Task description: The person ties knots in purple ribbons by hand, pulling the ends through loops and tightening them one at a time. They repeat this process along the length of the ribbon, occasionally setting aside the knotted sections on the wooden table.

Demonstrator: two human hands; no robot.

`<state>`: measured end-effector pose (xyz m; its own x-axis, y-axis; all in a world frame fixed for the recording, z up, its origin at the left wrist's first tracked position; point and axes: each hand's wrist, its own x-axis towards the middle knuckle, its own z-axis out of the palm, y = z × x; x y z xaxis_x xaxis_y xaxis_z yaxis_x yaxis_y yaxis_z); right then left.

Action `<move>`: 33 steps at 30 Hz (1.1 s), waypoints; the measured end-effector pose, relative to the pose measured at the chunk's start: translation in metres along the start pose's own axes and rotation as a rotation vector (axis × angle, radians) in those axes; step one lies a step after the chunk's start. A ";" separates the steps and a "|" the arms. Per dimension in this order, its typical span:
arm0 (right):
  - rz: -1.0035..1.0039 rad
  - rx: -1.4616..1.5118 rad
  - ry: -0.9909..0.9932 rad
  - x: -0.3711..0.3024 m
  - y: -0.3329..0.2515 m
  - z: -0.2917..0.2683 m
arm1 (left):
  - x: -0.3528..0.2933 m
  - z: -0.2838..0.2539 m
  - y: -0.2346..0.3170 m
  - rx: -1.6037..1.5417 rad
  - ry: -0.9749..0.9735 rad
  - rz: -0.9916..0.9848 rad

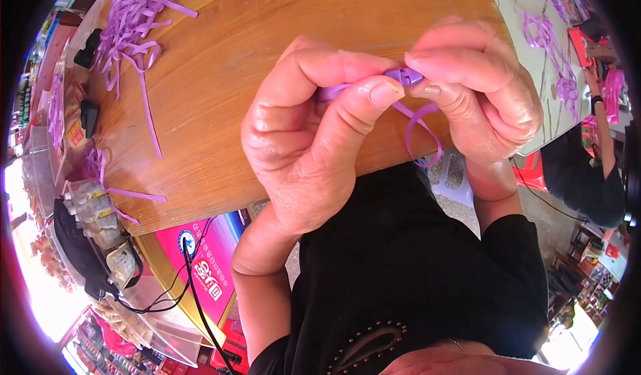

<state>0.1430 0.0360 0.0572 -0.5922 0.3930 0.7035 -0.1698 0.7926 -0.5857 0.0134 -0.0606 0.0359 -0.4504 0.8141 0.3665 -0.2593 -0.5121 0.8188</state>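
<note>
Pinching a small purple plastic piece [403, 76] between thumb and forefinger, the right hand [484, 91] meets the left hand [314, 131] just above the near edge of the round wooden table [220, 74]. The left fingers are closed on the piece's other end, and a thin purple strip [422, 131] loops down from it between the hands. It looks very light, the strip limp and springy and likely slippery, so a fingertip grip close to the stiffer piece seems safest. More purple strips [133, 21] lie heaped at the far left.
</note>
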 end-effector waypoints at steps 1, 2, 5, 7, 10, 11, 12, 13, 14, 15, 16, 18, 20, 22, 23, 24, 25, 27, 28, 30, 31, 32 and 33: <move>-0.003 -0.045 -0.030 0.002 -0.002 -0.001 | 0.000 -0.001 0.002 0.090 0.005 0.016; -0.006 -0.090 -0.061 0.003 -0.003 -0.002 | 0.001 -0.002 0.004 0.180 0.009 0.032; -0.065 -0.170 -0.093 0.005 -0.003 -0.002 | 0.001 -0.004 0.007 0.279 0.008 0.025; -0.072 -0.160 -0.093 0.005 -0.003 -0.001 | -0.001 -0.005 0.004 0.302 0.012 0.068; -0.089 -0.141 -0.100 0.006 -0.004 -0.005 | -0.001 -0.003 0.002 0.349 -0.013 0.154; -0.103 -0.126 -0.111 0.007 -0.005 -0.008 | 0.000 -0.002 0.002 0.376 -0.035 0.198; -0.101 -0.124 -0.111 0.007 -0.005 -0.009 | -0.001 -0.002 0.003 0.378 -0.033 0.195; -0.117 -0.127 -0.154 0.008 -0.005 -0.010 | 0.000 -0.002 0.005 0.423 -0.048 0.206; -0.133 -0.131 -0.196 0.009 -0.005 -0.012 | 0.000 -0.003 0.006 0.467 -0.065 0.217; -0.130 -0.133 -0.194 0.010 -0.004 -0.014 | 0.001 -0.004 0.005 0.465 -0.068 0.214; -0.142 -0.117 -0.230 0.011 -0.002 -0.017 | 0.001 -0.005 0.003 0.482 -0.086 0.232; -0.153 -0.096 -0.266 0.012 -0.002 -0.018 | 0.001 -0.006 0.001 0.503 -0.102 0.248; 0.179 0.147 -0.307 0.012 -0.004 -0.016 | 0.000 -0.006 -0.002 0.393 -0.119 0.237; 0.168 0.213 -0.198 0.006 -0.001 -0.009 | -0.001 -0.005 -0.010 0.358 -0.107 0.280; 0.215 0.228 -0.223 0.007 -0.001 -0.010 | 0.000 -0.005 -0.013 0.327 -0.089 0.326; 0.264 0.240 -0.246 0.006 -0.001 -0.012 | 0.001 -0.005 -0.015 0.322 -0.095 0.322; 0.270 0.236 -0.240 0.005 0.000 -0.011 | 0.002 -0.004 -0.016 0.384 -0.090 0.318; 0.437 0.405 -0.108 0.002 0.002 -0.005 | 0.006 -0.004 -0.020 0.445 -0.088 0.314; 0.436 0.404 -0.104 0.002 0.003 -0.006 | 0.008 -0.005 -0.023 0.417 -0.091 0.326; 0.346 0.351 -0.111 0.004 0.005 -0.007 | 0.008 -0.007 -0.026 0.389 -0.096 0.337; 0.347 0.353 -0.108 0.007 0.007 -0.009 | 0.007 -0.008 -0.027 0.311 -0.065 0.277; 0.235 0.210 -0.176 0.012 0.008 -0.012 | 0.007 -0.009 -0.028 0.232 -0.034 0.216; 0.123 0.069 -0.244 0.014 0.008 -0.014 | 0.006 -0.009 -0.028 0.235 -0.036 0.213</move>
<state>0.1443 0.0550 0.0681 -0.7822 0.3541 0.5126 -0.1328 0.7091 -0.6925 0.0103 -0.0440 0.0115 -0.4420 0.7064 0.5529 0.0438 -0.5986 0.7998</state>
